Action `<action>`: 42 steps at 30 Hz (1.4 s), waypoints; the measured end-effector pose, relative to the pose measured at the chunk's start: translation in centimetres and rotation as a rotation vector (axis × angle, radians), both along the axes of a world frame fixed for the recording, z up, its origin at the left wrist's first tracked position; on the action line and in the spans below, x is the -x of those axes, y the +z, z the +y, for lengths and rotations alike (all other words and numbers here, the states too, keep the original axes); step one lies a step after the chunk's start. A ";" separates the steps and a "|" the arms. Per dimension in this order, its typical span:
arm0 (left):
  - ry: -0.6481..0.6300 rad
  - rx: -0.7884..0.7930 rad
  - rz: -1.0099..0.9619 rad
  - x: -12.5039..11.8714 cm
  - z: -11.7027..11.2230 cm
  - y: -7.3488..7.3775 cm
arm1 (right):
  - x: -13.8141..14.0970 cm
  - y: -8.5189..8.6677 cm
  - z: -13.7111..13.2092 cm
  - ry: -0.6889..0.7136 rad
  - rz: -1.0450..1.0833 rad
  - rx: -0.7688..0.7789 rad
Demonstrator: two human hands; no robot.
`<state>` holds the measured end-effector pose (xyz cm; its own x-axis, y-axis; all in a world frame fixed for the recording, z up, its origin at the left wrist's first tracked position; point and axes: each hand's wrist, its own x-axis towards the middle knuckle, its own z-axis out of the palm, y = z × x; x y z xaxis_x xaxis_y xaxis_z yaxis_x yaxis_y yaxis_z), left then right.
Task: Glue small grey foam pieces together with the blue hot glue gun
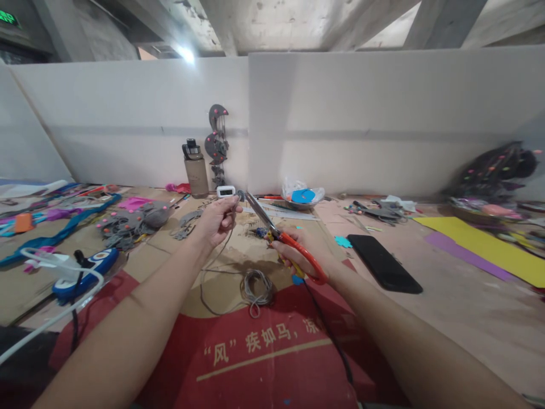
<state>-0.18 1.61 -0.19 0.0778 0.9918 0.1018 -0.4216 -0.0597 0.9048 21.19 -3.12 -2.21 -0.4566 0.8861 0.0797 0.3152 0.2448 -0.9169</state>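
In the head view my left hand (220, 220) is raised over the cardboard, its fingers pinched on a thin grey cord (228, 241). A small dark grey piece (241, 196) shows at those fingertips. From the hand the cord runs down to a loose coil (256, 287) on the board. My right hand (293, 250) grips scissors (301, 255) with red-orange handles. Their blades point up and left, the tips close to the left fingertips. A yellow and blue object with a black cable (319, 312) is partly hidden at the right hand; its kind is unclear.
A black phone (384, 263) lies at the right, near yellow card (489, 247). At the back stand a bottle (197, 173), a small white digital display (225, 192) and a bowl (303, 199). Left are a blue power strip (87, 275) and grey felt-like pieces (134, 221).
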 end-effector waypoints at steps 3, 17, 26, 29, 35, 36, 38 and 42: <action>0.040 0.008 0.009 0.0 0.1 0.0 | 0.0 -0.5 0.5 -0.111 -0.104 -0.300; 0.013 0.062 0.018 0.8 0.6 -0.1 | -2.8 -0.9 2.5 -0.441 -0.813 -1.090; 0.034 0.065 0.101 0.7 0.5 0.2 | -3.0 -0.5 2.3 -0.437 -0.842 -1.185; 0.030 0.054 0.133 0.7 0.4 0.2 | -3.2 -0.6 2.5 -0.427 -0.857 -1.211; 0.001 0.060 0.154 0.7 0.5 0.0 | -3.3 -0.8 2.7 -0.434 -0.844 -1.292; -0.001 0.062 0.157 0.8 0.5 0.0 | -3.2 -0.8 2.7 -0.433 -0.847 -1.296; -0.007 0.060 0.163 0.8 0.5 0.0 | -3.2 -0.7 2.7 -0.429 -0.856 -1.299; -0.009 0.069 0.165 0.6 0.3 0.2 | -3.2 -0.8 2.8 -0.419 -0.847 -1.313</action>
